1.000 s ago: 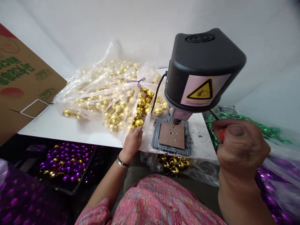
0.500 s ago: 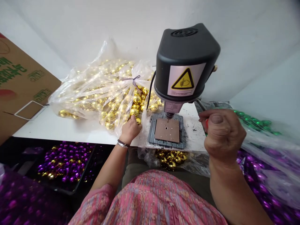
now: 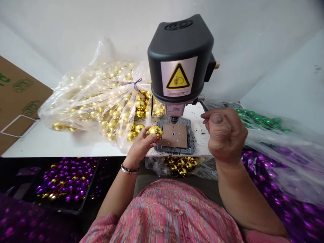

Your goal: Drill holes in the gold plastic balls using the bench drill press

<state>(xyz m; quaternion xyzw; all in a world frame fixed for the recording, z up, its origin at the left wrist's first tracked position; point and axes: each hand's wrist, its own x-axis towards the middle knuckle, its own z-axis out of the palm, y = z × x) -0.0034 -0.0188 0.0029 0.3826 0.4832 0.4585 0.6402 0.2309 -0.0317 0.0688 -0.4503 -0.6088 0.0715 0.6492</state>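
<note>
Gripping gold ball (image 3: 155, 132) in left hand (image 3: 142, 144), fingers curled round, over left edge of board (image 3: 181, 140); can't tell if touching. Clutching lever (image 3: 203, 105) with right hand (image 3: 226, 136), closed in fist. See label (image 3: 179, 76) on drill (image 3: 181, 44): yellow warning triangle (image 3: 178, 77), hand symbol inside, fine print too small to read. See box (image 3: 17, 101) at left: green lettering (image 3: 4, 78), cut off, illegible.

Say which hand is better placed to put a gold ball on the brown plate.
Left, I'd judge: the left hand holds a gold ball close to the brown plate, while the right hand is closed around the lever.
</note>
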